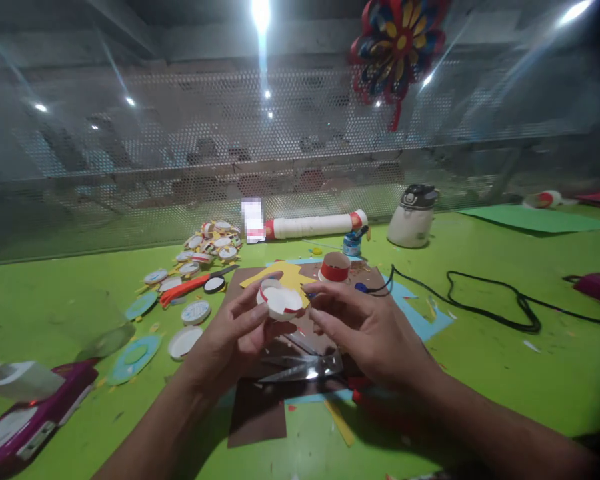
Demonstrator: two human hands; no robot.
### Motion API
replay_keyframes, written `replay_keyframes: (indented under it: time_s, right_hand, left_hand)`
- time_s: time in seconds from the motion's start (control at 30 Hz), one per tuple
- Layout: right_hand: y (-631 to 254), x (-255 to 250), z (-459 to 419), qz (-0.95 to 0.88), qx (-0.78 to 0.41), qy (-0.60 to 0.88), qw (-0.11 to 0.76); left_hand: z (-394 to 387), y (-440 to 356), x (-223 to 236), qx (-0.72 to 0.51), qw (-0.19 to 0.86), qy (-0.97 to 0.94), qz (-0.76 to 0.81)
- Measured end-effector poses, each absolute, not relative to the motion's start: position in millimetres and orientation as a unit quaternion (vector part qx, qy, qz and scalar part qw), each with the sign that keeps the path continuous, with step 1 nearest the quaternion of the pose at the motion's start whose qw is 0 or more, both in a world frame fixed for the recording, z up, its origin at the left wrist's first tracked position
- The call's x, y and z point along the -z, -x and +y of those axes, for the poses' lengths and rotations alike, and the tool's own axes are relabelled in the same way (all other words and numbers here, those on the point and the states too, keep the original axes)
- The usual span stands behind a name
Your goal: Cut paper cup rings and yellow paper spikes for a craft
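Observation:
My left hand [235, 337] is closed round a small white paper cup bottom with a red band [280, 300], holding it up above the table. My right hand [365, 327] pinches the cup's right rim with thumb and fingertips. Below the hands lie silver scissors [305, 369] on brown paper [257, 417]. A yellow paper piece [285, 273] and a second red-banded cup ring [335, 267] sit just beyond the hands.
On the green table [505, 373], a pile of cut cup rounds [213, 245], orange-handled scissors [190, 287], blue paper discs [133, 357], a stack of cups lying flat [313, 225], a glue pot [353, 243], a black cable [485, 303], a white cooker [413, 217], a magenta box [25, 423].

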State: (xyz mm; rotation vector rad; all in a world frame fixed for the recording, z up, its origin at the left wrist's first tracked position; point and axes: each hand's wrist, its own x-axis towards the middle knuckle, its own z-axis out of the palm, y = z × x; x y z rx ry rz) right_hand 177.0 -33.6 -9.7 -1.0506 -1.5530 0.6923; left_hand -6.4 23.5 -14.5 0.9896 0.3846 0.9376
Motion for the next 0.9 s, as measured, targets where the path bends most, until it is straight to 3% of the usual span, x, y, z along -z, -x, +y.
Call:
replay_keyframes:
  time_s: [0.17,0.47,0.9]
  right_hand:
    - [-183,12,-33,-0.645,-0.227,0.458,0.568]
    - [-177,13,-38,-0.704,-0.152,0.461,0.518]
    - [-180,26,-26,-0.733,-0.136,0.457,0.485]
  left_hand:
    - [25,23,11,-0.474,0.724,-0.482,0.139]
    - [25,32,11,-0.485,0.706,-0.501,0.125]
    - [29,22,10,-0.523,0.693,-0.467,0.166]
